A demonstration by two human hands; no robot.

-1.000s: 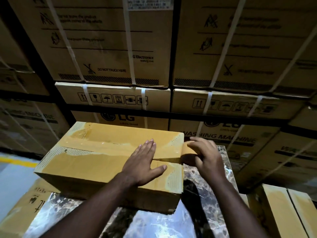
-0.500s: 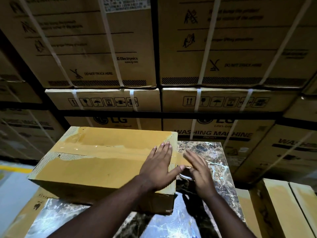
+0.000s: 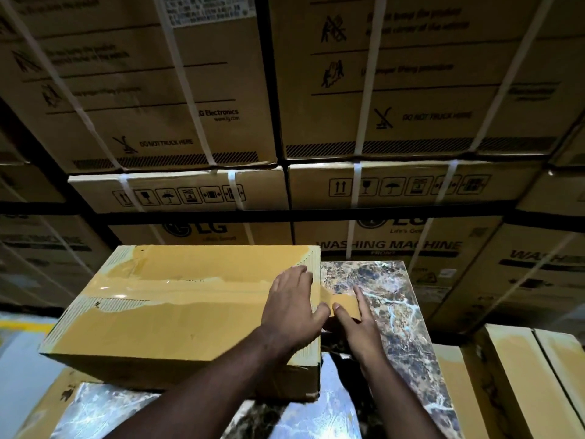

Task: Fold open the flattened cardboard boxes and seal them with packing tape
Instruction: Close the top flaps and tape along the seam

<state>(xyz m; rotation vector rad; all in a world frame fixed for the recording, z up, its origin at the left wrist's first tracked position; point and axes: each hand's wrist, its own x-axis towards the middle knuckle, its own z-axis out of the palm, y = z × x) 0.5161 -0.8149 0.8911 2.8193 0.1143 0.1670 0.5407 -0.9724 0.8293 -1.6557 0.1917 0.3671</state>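
Observation:
A folded-up brown cardboard box point(image 3: 177, 318) lies on a marble table top point(image 3: 389, 299). A strip of brown packing tape point(image 3: 190, 285) runs along its top seam. My left hand point(image 3: 291, 308) rests flat on the tape at the box's right edge, fingers straight. The loose tape end point(image 3: 343, 302) sticks out past that edge. My right hand point(image 3: 361, 331) sits just right of the box and pinches this end, with the thumb on top and the index finger stretched out. No tape roll is in view.
Tall strapped washing-machine cartons point(image 3: 395, 90) fill the rack behind the table. More taped boxes point(image 3: 519, 384) stand at the lower right. Another piece of cardboard point(image 3: 47, 407) pokes out at the lower left. A yellow floor line point(image 3: 25, 324) shows at the far left.
My left hand slid right along the tape to the box's right edge. My right hand came down and closer to the box with the tape end.

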